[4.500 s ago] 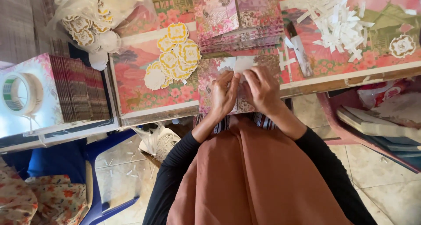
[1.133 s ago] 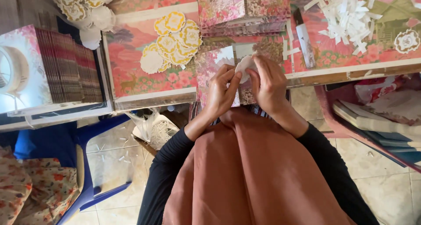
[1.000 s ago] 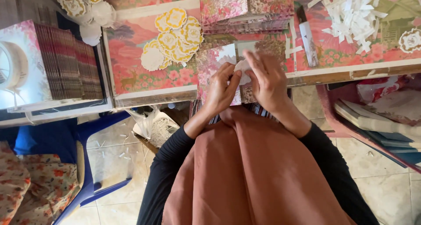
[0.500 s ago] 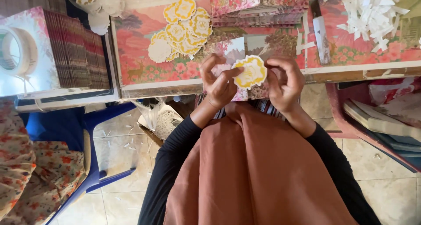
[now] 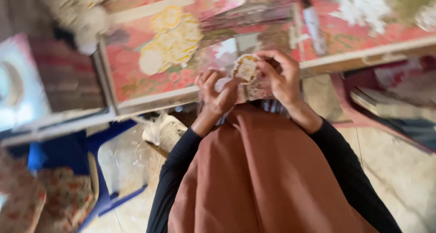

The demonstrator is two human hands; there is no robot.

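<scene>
**While 2 hands pinch 1 paper cut-out, the work is at the handling step**

Although the picture is blurred by motion, the main relations can be read. Far to the left of the fingers stands a blue chair (image 5: 104,142), low beside the table (image 5: 154,101). Up and to the left of the fingers, on the table, lies a pile of yellow cut-outs (image 5: 175,37), well apart from both hands.

The left hand (image 5: 218,92) is raised at the table's near edge. Its fingers (image 5: 229,84) are curled together and close on the left rim of the paper cut-out (image 5: 245,68), a small scalloped piece, white with yellow. The cut-out is in the air between the 2 hands, just above a floral patterned sheet (image 5: 254,91) that lies under them. The right hand (image 5: 284,80) comes from the other side, and its fingertips (image 5: 268,69) clamp the right rim of the same piece. Whether the thumbs press the front or the back, I cannot tell.

Far up and to the right of the fingers, white paper scraps (image 5: 363,3) are spread on the table.

I judge that the step in hand is working the single cut-out between the fingertips, perhaps separating or cleaning it. The next move calls for a light, even pinch from both sides, because thin paper tears easily at the scallops.
</scene>
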